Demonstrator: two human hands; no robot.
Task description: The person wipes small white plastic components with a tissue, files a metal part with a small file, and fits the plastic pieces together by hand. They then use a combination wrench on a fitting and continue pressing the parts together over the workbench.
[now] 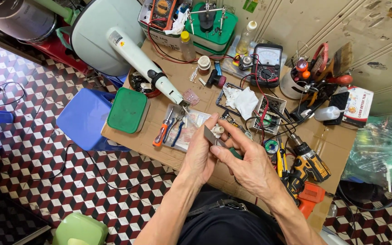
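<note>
The left hand [199, 154] is closed around a small flat grey metal piece [210, 135], its thumb and fingers pinching it just above the cardboard-covered surface [327, 140]. The right hand [248, 161] grips a green-handled tool [235, 153], its tip meeting the piece from about 4 o'clock; the exact contact is hidden by the fingers.

At 11 o'clock from the hands lies a clear tray [191, 129] with an orange-handled screwdriver [162, 132] and blue pliers [178, 129]. A white lamp arm [144, 63] reaches in from 10 o'clock. At 1 o'clock sits an analogue multimeter [267, 63], its red and black leads trailing toward the hands. At 3 o'clock rests a yellow cordless drill [311, 165].

The piece is small and held by fingertips alone, so I judge the tool could slip off it and nick the left thumb, or flick the piece into the clutter. A forearm could also snag the loose leads.
</note>
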